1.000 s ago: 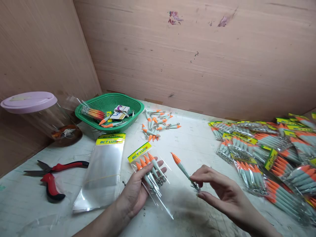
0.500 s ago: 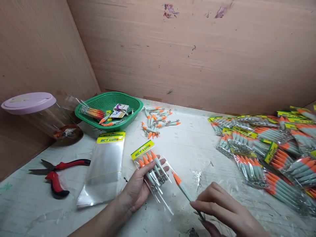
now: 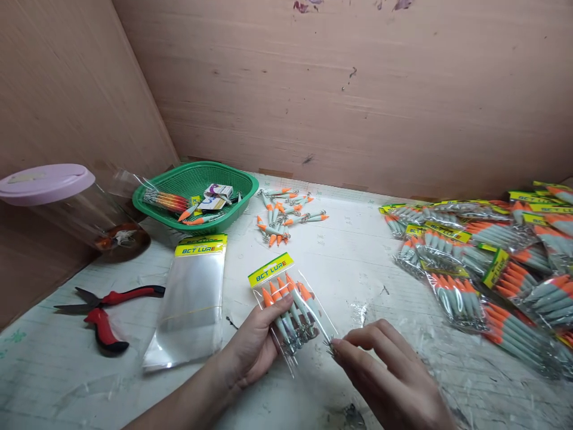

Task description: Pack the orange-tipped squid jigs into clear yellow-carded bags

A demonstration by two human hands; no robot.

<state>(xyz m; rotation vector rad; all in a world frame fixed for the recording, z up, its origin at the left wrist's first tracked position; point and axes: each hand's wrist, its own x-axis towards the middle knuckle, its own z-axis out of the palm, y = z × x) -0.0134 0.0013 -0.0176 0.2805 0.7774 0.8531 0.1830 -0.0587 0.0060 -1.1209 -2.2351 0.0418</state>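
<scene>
- Head view: a clear BCT LURE bag (image 3: 270,270) is being gripped by the left hand (image 3: 257,349), clamped on it with the thumb in front.
- Inside the bag, four orange-tipped lures (image 3: 299,303) are being held side by side.
- Another lure (image 3: 314,309) is being pinched at its hooks by the right hand (image 3: 389,370), fingertips together on it; its orange end is showing beside the four.
- Loose lures (image 3: 277,218) are being seen near a green basket (image 3: 237,215), flat bags (image 3: 192,298) beside pliers (image 3: 101,328), filled packs (image 3: 459,292) at right.
</scene>
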